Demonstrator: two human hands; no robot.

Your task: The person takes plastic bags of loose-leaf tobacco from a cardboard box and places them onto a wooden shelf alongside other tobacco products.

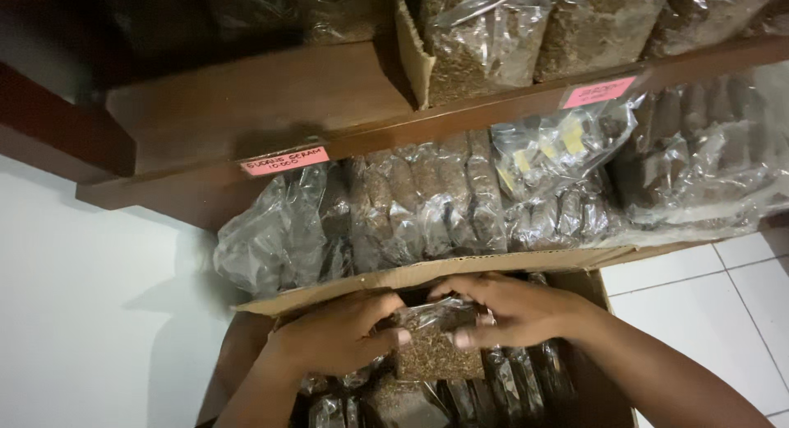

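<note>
Over the carton (pixel 575 284), both hands' fingers (pixel 394 336) pinch one clear packet (pixel 437 350).

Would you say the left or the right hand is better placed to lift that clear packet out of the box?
Probably the right hand: its fingers wrap the clear packet top, while the left hand only pinches its side.

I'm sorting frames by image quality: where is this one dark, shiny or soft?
Head view: the box interior and both hands, left and right, sit in dim shadow; the upper left shelf is nearly black; glare streaks the bags at right, which look soft; the floor is bright; shelf lines bow slightly.
</note>
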